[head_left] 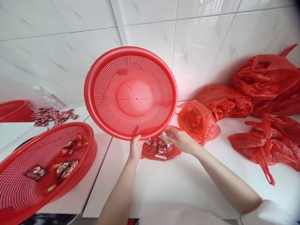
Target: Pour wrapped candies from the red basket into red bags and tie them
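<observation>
A white counter [211, 181] runs along a wall of pale, grey-streaked tiles [150, 34], glossy enough to catch a bright reflection near the top. Over on the left a dark seam cuts across the white surface from the front edge toward the wall.

Close to the wall, in the middle, a round red basket [136, 99] is tipped so its open mouth faces the person, its mesh inside bare. The left hand [136, 148] grips it by the lower rim, thumb over the lip; the rest of the fingers are mostly hidden, so I can't tell how they lie. Just beneath that rim an open red bag [174, 152] rests on the counter with small wrapped snacks [160, 148] in it. The right hand [180, 140] is over the bag's right side, fingers curled in and closed on a pale packet [165, 139].

At the counter's left edge stands a second mesh basket [87, 150], with dark red and brown packets [67, 168] scattered inside. Behind it, toward the back left corner, there's a heap of small red packets [52, 116], a clear plastic container [52, 99] against the wall and part of another red tub [15, 111].

Filled red bags [264, 76] crowd the back right corner, a rounded one [198, 122] sits right of the tipped basket, and a knotted one [267, 140] lies nearer the right edge.
</observation>
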{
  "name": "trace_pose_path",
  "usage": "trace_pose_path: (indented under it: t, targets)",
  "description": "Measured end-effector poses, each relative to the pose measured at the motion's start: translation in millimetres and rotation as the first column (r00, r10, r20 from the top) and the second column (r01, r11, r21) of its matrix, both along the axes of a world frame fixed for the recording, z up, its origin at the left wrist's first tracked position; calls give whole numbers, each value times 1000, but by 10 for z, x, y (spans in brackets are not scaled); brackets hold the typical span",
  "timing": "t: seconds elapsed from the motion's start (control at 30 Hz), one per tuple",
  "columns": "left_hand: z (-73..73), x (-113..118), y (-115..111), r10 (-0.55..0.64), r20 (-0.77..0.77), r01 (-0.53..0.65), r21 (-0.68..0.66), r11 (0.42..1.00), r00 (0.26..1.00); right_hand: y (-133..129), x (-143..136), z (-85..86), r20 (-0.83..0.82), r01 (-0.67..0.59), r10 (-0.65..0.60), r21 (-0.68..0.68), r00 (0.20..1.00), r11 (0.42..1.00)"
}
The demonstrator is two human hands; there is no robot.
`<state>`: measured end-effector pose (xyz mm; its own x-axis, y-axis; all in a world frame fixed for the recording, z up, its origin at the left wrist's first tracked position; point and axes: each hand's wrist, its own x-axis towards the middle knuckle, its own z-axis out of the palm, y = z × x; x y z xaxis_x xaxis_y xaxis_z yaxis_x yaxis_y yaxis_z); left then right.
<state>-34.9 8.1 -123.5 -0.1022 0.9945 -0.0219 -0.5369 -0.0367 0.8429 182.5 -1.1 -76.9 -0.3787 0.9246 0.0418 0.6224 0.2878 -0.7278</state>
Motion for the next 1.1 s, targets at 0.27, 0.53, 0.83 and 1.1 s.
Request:
trace_pose_path:
  t: [0.27,0.53,0.83,1.1]
  targets:
    - [161,16,-119,-166,23,165,62,984,986,128,-17,74,-813,-109,-237,-343,531,933]
    - [107,-404,83,618,-46,-616,47,786,785,93,258,667,-915,118,-297,-275,273,954]
    - [35,-898,247,859,-211,-872,52,486,466,-98,536,863,-965,422,-155,-52,214,905]
    - [-37,-278,98,811,-249,-642,508,575,529,-144,665,917,-950,547,-151,24,273,837]
